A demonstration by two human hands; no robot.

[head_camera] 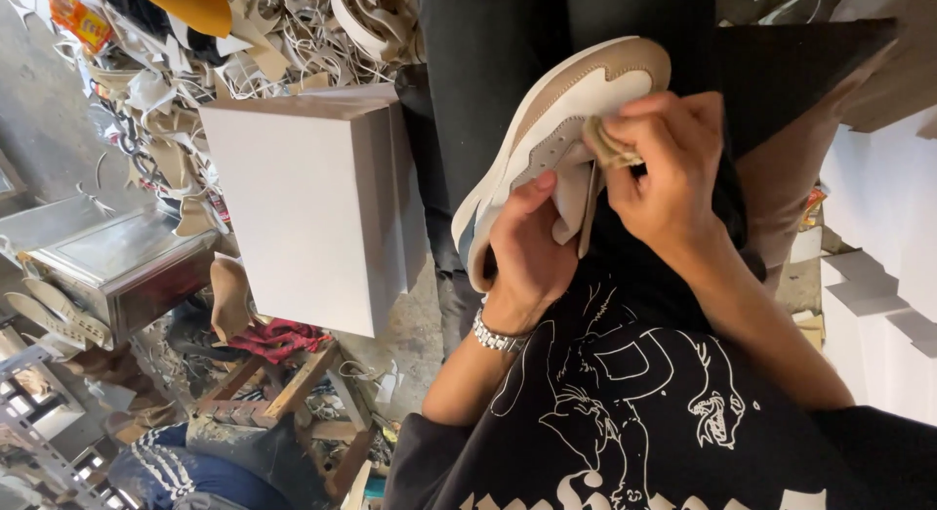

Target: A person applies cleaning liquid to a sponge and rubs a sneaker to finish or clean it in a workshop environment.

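Note:
A white and tan sneaker [556,129] lies on its side across my lap, sole edge up. My left hand [527,246], with a metal watch at the wrist, grips the shoe from below, thumb on its side. My right hand [669,168] pinches a small beige cloth [607,144] and presses it against the sneaker's upper near the collar. Part of the shoe is hidden behind my hands.
A white cardboard box [312,207] stands left of my legs. Behind it lies a heap of leather and fabric scraps [244,51]. A metal box [117,261], a wooden stool [293,393] and a red rag sit on the floor at the left. White boxes [878,237] stack at right.

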